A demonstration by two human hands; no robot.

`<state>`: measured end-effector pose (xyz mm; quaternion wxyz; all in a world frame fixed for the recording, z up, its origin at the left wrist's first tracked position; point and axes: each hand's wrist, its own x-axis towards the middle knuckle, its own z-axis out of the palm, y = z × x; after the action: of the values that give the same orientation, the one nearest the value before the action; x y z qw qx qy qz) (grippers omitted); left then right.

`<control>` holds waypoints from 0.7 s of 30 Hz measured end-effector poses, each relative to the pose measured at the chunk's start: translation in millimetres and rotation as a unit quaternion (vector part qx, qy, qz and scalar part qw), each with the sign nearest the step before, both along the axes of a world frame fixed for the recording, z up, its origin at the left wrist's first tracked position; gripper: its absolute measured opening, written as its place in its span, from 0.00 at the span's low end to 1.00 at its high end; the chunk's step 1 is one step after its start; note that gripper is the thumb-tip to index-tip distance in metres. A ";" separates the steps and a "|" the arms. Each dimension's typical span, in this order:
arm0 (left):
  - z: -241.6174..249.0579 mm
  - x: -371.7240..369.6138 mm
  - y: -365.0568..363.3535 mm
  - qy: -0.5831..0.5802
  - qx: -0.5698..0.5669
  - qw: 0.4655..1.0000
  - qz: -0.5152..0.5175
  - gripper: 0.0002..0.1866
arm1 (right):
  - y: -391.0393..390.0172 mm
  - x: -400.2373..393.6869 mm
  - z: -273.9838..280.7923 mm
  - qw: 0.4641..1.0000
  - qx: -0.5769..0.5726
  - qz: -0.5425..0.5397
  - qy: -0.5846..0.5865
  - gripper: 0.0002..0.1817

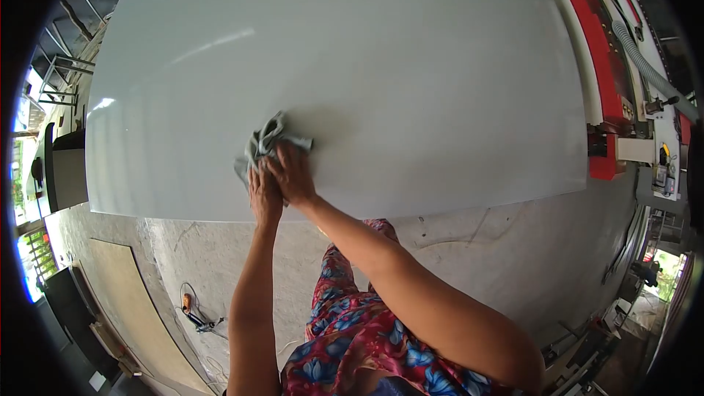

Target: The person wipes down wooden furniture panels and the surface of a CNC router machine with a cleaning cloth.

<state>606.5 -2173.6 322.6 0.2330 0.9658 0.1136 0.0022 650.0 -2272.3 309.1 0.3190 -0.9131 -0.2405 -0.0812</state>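
A crumpled grey cloth (270,134) lies bunched on a large, glossy, pale grey sheet (411,88). My left hand (264,189) presses on the near side of the cloth, its fingers pointing forward over the folds. Right beside it, touching it, my right hand (293,174) grips the cloth from the right, with its fingers partly curled into the fabric. Some of the fingertips are hidden in the folds. Both hands are close to the sheet's near edge, left of its middle.
A red and white machine frame (603,51) with a grey corrugated hose (645,66) runs along the right side. On the floor at lower left are a flat tan board (136,301) and a tool with an orange part (192,312). A metal stand (66,77) is at far left.
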 end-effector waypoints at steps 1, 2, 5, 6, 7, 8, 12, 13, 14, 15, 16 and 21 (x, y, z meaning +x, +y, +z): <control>-0.1 -19.2 1.0 0.002 0.012 1.000 0.011 0.29 | 3.6 -15.7 1.8 1.000 -0.004 0.011 0.005 0.23; -1.6 -35.2 -1.2 0.003 0.023 0.999 0.021 0.29 | 2.9 -28.3 2.5 1.000 -0.009 0.022 0.009 0.22; -4.7 -67.8 -35.1 0.003 0.068 0.997 0.027 0.28 | -31.9 -52.0 10.2 0.997 0.000 0.066 0.032 0.22; -7.9 -73.7 -50.2 0.005 0.102 0.995 0.010 0.28 | -47.4 -56.1 9.0 0.997 0.006 0.070 0.033 0.22; -10.4 -77.4 -68.0 0.007 0.136 0.991 -0.009 0.28 | -65.6 -59.0 5.0 0.997 0.012 0.073 0.034 0.22; -11.1 -80.5 -79.0 0.009 0.169 0.985 -0.029 0.28 | -77.6 -62.1 3.0 0.996 0.017 0.075 0.036 0.22; -0.8 -79.0 -177.6 -0.018 0.019 1.000 0.007 0.29 | -179.5 -66.3 3.5 0.998 0.021 0.044 0.026 0.27; -2.0 -76.2 -201.6 0.012 0.036 0.999 -0.022 0.30 | -208.3 -65.6 6.1 0.999 0.016 0.029 0.029 0.26; -3.6 -73.7 -231.0 0.021 0.014 0.999 -0.027 0.29 | -238.3 -64.8 8.5 0.999 0.011 0.012 0.032 0.26; -1.5 -67.5 -260.0 0.024 0.009 0.998 -0.053 0.29 | -270.1 -65.2 11.6 0.999 0.007 -0.007 0.037 0.26; 0.0 -64.4 -289.9 0.029 0.003 0.996 -0.082 0.28 | -304.5 -68.6 13.3 0.999 0.003 -0.030 0.036 0.27; 5.4 -41.1 -448.3 0.041 -0.070 0.970 -0.228 0.31 | -472.1 -74.2 22.0 0.986 -0.051 -0.156 0.027 0.33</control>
<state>565.4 -2621.9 328.0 0.2894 0.9468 -0.1001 -0.0987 575.7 -2744.4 331.2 0.2621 -0.9563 -0.0905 -0.0932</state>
